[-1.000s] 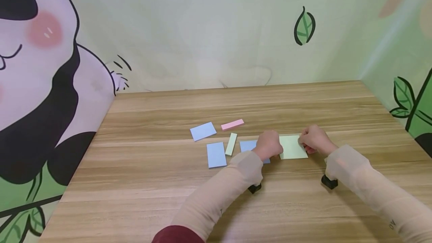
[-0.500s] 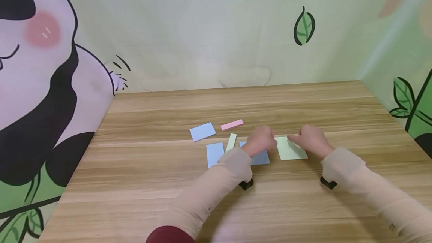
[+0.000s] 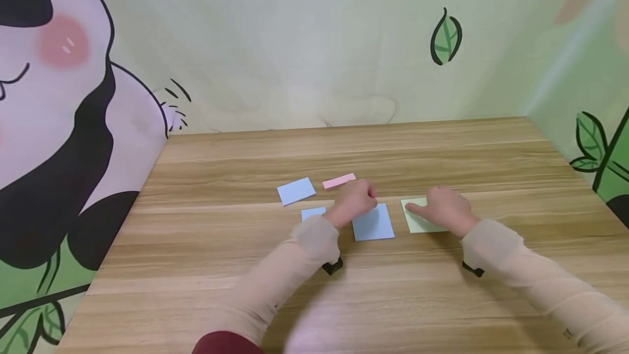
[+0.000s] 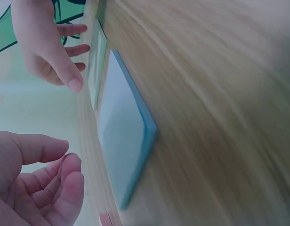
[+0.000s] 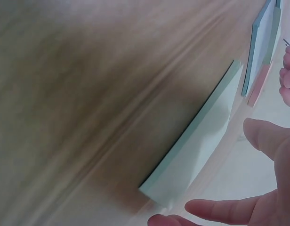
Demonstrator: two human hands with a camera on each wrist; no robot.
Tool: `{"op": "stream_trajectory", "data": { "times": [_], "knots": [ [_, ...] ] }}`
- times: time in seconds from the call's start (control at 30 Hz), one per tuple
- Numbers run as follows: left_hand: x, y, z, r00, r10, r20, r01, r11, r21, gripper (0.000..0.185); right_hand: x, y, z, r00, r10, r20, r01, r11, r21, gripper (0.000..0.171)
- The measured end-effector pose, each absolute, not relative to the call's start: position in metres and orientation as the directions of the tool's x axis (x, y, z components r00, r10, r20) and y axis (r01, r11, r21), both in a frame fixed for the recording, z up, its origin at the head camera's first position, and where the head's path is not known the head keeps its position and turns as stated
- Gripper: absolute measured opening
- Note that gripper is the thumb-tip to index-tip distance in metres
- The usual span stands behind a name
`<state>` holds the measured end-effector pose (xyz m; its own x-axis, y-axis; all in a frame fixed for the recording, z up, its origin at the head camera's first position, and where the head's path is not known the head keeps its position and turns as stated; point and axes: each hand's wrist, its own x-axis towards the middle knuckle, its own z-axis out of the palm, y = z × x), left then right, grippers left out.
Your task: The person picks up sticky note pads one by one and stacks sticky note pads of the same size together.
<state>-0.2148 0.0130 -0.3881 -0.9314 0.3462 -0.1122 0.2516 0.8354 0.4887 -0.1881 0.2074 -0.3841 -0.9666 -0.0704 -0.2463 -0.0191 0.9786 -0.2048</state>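
My left hand [image 3: 354,200] hovers over the left edge of a blue sticky note pad [image 3: 377,227], fingers loosely curled. In the left wrist view its thumb and fingertips come close together, with nothing visible between them. To the right, my right hand [image 3: 444,209] is over a pale green sticky note pad [image 3: 417,224]. Its thumb points left across that pad; in the right wrist view thumb and fingers are spread apart above it. Both pads lie flat, side by side with a gap. A second blue pad [image 3: 313,213] is mostly hidden by my left wrist.
A third blue pad [image 3: 296,191] lies at the back left, beside a narrow pink strip pad [image 3: 336,182]. The narrow green strip pad is hidden in the head view. All rest on a wooden table [image 3: 236,168] against a wall with cartoon drawings.
My left hand has moved left, from beside the green pad to over the blue pad's left side. My right hand has shifted slightly left over the green pad, its thumb now stretched out.
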Motion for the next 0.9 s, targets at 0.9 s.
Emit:
{"op": "stream_trajectory", "data": {
  "times": [0.9],
  "knots": [
    [-0.209,-0.024,-0.393,-0.91,0.377,-0.175,0.295,0.882,0.367,0.013,-0.189,0.195,-0.391,-0.969,-0.09,-0.232,-0.067,0.993,-0.102,0.073]
  ]
}}
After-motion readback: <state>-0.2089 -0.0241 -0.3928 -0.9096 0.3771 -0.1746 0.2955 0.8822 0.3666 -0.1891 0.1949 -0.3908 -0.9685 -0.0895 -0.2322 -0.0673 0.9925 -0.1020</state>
